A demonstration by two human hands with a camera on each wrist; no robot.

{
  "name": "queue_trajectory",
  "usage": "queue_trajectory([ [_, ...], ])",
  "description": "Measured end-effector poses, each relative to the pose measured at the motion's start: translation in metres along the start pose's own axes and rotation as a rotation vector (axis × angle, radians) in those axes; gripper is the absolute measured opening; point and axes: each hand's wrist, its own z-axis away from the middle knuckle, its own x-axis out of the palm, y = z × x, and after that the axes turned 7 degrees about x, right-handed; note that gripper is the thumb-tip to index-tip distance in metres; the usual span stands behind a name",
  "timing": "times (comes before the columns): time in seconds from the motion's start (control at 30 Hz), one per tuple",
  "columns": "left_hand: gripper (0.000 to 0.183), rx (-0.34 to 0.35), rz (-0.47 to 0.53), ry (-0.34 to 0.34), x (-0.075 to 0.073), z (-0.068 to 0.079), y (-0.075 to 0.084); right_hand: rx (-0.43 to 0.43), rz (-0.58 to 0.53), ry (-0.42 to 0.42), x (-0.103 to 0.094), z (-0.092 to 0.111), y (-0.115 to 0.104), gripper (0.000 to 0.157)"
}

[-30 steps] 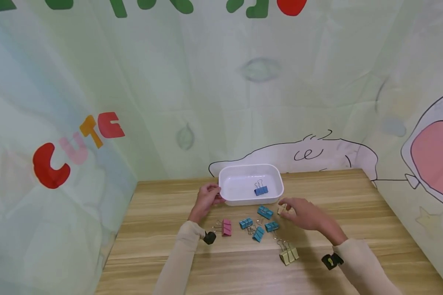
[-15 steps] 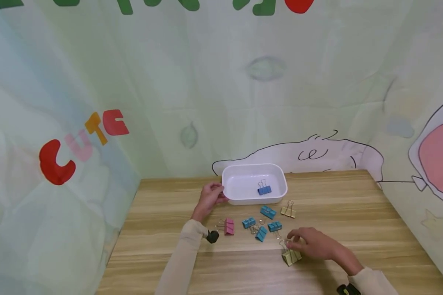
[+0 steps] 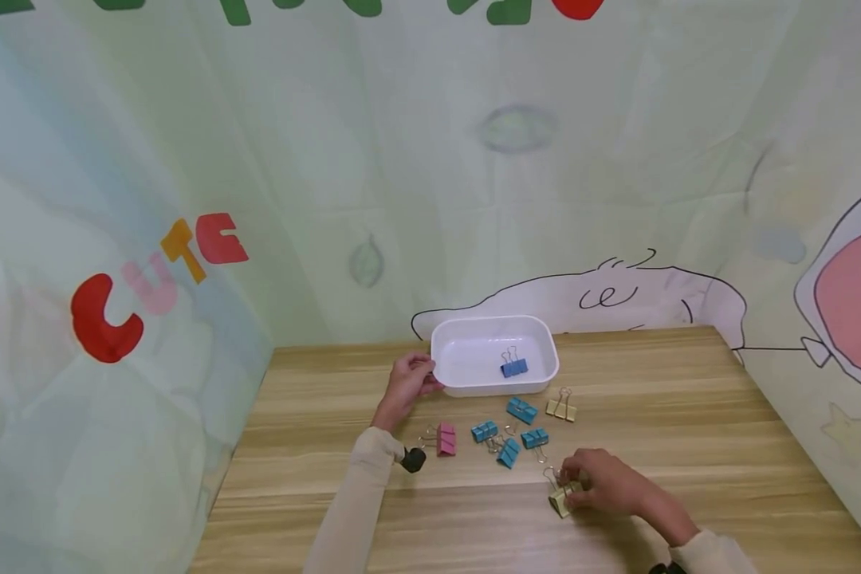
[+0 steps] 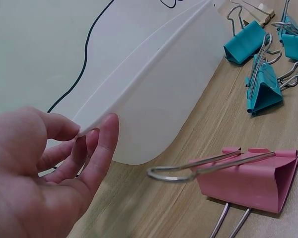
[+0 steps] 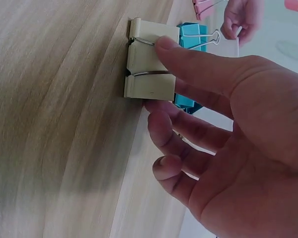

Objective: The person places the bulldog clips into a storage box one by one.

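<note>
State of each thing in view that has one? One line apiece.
White tray: open, upright, left hand pinching its rim
Blue clip: inside tray, handles out
Front yellow clip: pinched by right hand
Back yellow clip: on table, handles out
Four teal clips: loose on table
Pink clip: on table, handles spread

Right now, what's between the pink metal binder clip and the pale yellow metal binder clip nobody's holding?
In the head view, teal metal binder clips lie on the wood-grain table between the pink clip and the pale yellow clip.
</note>
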Motion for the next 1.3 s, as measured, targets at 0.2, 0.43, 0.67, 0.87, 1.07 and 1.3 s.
queue_trajectory([
  [0.2,0.028,0.005,-0.002,-0.002,0.0,0.001,0.001,-0.018,-0.031,-0.006,0.0,0.001,0.001,0.022],
  [0.43,0.026,0.01,0.001,0.0,-0.001,0.0,-0.001,-0.147,-0.026,0.083,0.002,0.002,-0.001,0.02],
  [0.67,0.029,0.017,0.011,-0.008,-0.001,-0.001,-0.001,-0.115,0.011,0.136,-0.003,-0.002,-0.004,0.021],
  [0.87,0.03,0.007,-0.009,-0.006,0.0,0.0,0.0,-0.091,0.045,0.143,-0.014,-0.008,-0.005,0.016],
  [1.07,0.031,0.009,-0.021,0.0,-0.001,0.0,0.001,-0.106,0.08,0.151,-0.026,-0.016,-0.008,0.013],
  [1.3,0.032,0.007,-0.035,-0.008,-0.002,0.001,0.0,-0.112,0.14,0.195,-0.042,-0.025,-0.019,0.005],
])
